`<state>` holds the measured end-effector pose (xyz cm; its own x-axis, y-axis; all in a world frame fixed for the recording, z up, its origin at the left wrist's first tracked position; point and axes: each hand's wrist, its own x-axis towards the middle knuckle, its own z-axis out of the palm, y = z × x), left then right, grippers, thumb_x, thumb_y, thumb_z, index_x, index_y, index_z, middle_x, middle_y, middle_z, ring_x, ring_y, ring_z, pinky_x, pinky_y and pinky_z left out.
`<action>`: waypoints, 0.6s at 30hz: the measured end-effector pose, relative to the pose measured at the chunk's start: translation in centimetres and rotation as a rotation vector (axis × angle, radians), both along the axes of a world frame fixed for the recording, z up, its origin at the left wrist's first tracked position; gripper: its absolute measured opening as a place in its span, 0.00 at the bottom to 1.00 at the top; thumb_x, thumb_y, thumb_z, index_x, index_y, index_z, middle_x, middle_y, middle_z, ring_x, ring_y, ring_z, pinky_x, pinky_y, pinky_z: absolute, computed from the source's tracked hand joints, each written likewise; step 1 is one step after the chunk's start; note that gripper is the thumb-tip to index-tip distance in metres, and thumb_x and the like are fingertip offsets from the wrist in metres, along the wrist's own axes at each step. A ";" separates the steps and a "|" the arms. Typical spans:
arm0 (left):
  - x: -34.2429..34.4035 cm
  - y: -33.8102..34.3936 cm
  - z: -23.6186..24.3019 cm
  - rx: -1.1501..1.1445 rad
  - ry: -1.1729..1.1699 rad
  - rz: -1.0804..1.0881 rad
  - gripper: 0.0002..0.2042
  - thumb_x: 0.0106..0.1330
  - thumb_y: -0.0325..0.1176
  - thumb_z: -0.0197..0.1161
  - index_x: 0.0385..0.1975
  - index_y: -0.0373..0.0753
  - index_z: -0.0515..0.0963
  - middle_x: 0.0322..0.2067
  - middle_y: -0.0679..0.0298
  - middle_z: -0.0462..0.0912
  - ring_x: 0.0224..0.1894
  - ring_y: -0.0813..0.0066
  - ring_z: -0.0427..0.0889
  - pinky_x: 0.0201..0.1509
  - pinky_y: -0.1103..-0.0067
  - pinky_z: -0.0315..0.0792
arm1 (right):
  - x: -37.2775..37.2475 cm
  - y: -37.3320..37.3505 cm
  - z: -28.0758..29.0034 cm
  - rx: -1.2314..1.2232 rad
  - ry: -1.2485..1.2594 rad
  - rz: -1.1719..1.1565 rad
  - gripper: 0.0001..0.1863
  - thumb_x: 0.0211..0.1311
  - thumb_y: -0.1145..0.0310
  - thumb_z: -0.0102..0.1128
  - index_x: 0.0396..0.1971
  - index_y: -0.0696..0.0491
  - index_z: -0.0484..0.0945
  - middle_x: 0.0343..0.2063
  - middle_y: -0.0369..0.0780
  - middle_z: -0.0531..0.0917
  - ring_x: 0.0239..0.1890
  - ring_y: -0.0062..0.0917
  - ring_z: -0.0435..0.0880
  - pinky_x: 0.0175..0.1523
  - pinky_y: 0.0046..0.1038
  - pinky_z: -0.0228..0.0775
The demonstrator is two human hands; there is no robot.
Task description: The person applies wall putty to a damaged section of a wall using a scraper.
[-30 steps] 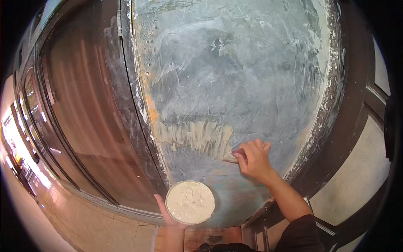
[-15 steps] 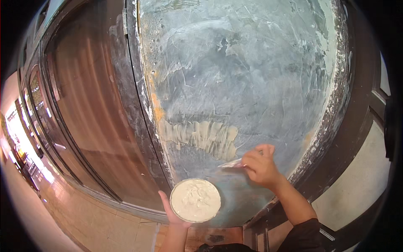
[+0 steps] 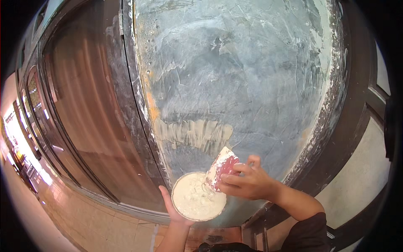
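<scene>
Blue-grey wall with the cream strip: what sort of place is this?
Probably a house or similar building, likely indoors: the patchy blue-grey wall stands beside a dark-framed brown panel, with a tan tiled floor at lower left.

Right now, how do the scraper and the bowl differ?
Shape: the scraper is flat with straight edges; the bowl is round.
Colour: the scraper shows red under pale smears; the bowl shows mostly the cream paste inside.
Hold: the right hand grips the scraper at its right side; the left hand supports the bowl from its lower left.
Shared: both carry pale paste.
</scene>
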<state>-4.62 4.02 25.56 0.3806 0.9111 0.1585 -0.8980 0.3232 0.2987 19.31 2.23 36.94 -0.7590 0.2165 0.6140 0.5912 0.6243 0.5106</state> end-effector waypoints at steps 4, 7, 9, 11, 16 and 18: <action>0.3 -0.1 -0.1 0.060 0.107 -0.015 0.55 0.64 0.82 0.33 0.72 0.33 0.63 0.70 0.47 0.67 0.68 0.44 0.72 0.68 0.49 0.70 | 0.3 0.1 -0.3 0.021 0.007 -0.013 0.08 0.59 0.62 0.65 0.38 0.34 0.82 0.45 0.20 0.78 0.47 0.20 0.71 0.48 0.41 0.55; 0.7 -0.2 0.2 0.046 0.095 0.009 0.55 0.64 0.82 0.33 0.71 0.32 0.64 0.70 0.47 0.68 0.68 0.45 0.72 0.69 0.50 0.70 | 0.4 0.1 -0.4 -0.007 -0.002 -0.029 0.08 0.60 0.62 0.64 0.39 0.33 0.82 0.45 0.20 0.79 0.47 0.20 0.71 0.48 0.42 0.55; 0.8 -0.3 0.2 0.031 0.073 0.011 0.55 0.65 0.82 0.33 0.71 0.32 0.63 0.70 0.46 0.68 0.68 0.46 0.72 0.69 0.51 0.70 | 0.5 -0.1 -0.2 -0.004 0.006 -0.032 0.08 0.61 0.62 0.63 0.39 0.33 0.81 0.45 0.20 0.78 0.47 0.21 0.71 0.48 0.42 0.55; 0.7 -0.3 0.1 0.074 0.078 -0.012 0.55 0.65 0.81 0.32 0.72 0.31 0.62 0.70 0.47 0.68 0.69 0.47 0.71 0.71 0.54 0.68 | 0.4 0.1 -0.3 0.005 0.017 -0.034 0.08 0.61 0.62 0.63 0.40 0.32 0.81 0.45 0.20 0.78 0.47 0.21 0.72 0.48 0.42 0.55; 0.8 -0.7 0.2 0.052 0.178 -0.009 0.55 0.66 0.81 0.30 0.73 0.31 0.60 0.71 0.48 0.66 0.70 0.50 0.69 0.73 0.58 0.65 | 0.3 0.0 -0.5 0.022 0.009 -0.080 0.09 0.62 0.61 0.63 0.41 0.32 0.81 0.46 0.21 0.78 0.48 0.21 0.72 0.46 0.42 0.56; 1.1 -0.6 -0.1 0.057 0.174 -0.026 0.55 0.65 0.81 0.31 0.73 0.32 0.61 0.71 0.48 0.66 0.71 0.51 0.69 0.74 0.59 0.64 | 0.4 -0.1 -0.3 0.022 0.005 -0.088 0.08 0.62 0.61 0.63 0.41 0.33 0.81 0.46 0.21 0.78 0.48 0.21 0.72 0.46 0.42 0.56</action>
<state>-3.55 3.38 25.50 0.4303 0.8918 0.1397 -0.8228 0.3239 0.4671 19.69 2.15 36.62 -0.7346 0.2685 0.6231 0.6457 0.5585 0.5207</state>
